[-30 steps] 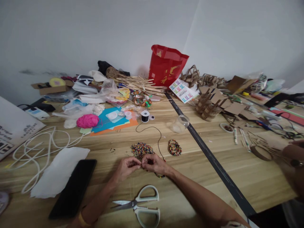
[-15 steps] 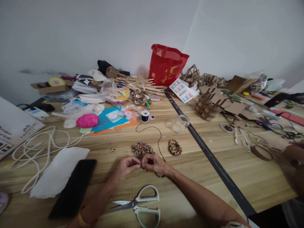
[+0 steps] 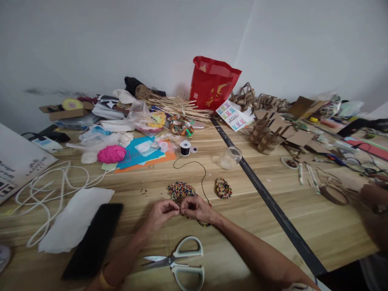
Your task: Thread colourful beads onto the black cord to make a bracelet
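Table (image 3: 248,206): wood-grain top. Scissors (image 3: 187,255) nearest wearer, blades apart. R hand (image 3: 197,208) & L hand (image 3: 162,212) nearly meet; each has thumb & fingertips drawn together, can't tell what's pinched. Bead pile (image 3: 179,190) just beyond hands. Bracelet stack (image 3: 223,188) to R. Beaded strand (image 3: 205,224) partly under R hand. Blk cord (image 3: 205,173) curves beyond it.

Dim, soft light; stretched edges.
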`<state>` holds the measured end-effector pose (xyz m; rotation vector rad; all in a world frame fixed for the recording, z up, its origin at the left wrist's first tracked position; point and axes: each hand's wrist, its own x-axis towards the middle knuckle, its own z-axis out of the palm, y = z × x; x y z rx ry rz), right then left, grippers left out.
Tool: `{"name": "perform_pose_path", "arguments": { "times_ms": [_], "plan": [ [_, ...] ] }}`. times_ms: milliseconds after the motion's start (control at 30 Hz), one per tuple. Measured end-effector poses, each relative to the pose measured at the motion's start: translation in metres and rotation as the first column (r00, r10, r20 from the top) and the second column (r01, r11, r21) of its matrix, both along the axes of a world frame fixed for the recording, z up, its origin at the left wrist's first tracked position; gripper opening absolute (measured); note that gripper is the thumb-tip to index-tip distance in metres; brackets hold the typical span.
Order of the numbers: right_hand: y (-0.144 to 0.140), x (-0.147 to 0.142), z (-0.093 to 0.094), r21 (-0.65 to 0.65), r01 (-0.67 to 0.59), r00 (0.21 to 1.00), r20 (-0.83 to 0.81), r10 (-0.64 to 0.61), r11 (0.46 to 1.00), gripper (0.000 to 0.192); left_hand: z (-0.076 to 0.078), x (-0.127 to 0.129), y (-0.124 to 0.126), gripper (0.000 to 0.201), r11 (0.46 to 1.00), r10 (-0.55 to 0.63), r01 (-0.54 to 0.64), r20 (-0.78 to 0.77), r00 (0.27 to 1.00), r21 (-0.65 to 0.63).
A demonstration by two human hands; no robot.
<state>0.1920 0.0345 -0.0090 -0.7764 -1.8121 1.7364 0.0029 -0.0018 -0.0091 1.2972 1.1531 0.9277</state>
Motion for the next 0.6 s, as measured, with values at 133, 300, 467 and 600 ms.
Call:
{"name": "perform_pose_path", "arguments": {
  "times_ms": [133, 300, 467, 600],
  "plan": [
    [-0.0002, 0.0000, 0.0015, -0.010, -0.007, 1.000, 0.002, 0.007, 1.000, 0.032, -0.0023, 0.0004, 0.0005, 0.009, 1.000, -0.009, 0.009, 0.008, 1.000, 0.011],
    [0.0000, -0.0001, -0.0012, -0.018, 0.003, 1.000, -0.011, -0.003, 1.000, 0.034, -0.0033, 0.0003, 0.0000, 0.009, 1.000, -0.018, 0.019, -0.011, 1.000, 0.021],
    [0.0008, -0.0006, -0.0042, -0.026, 0.005, 0.999, -0.042, -0.006, 1.000, 0.035, -0.0050, 0.0004, -0.0002, 0.009, 1.000, -0.006, 0.006, 0.002, 1.000, 0.017],
    [0.0015, -0.0014, -0.0055, -0.039, 0.009, 0.998, -0.061, -0.011, 0.999, 0.035, -0.0066, 0.0001, 0.0003, 0.011, 1.000, -0.005, 0.005, 0.032, 0.999, 0.000]
  ]
}}
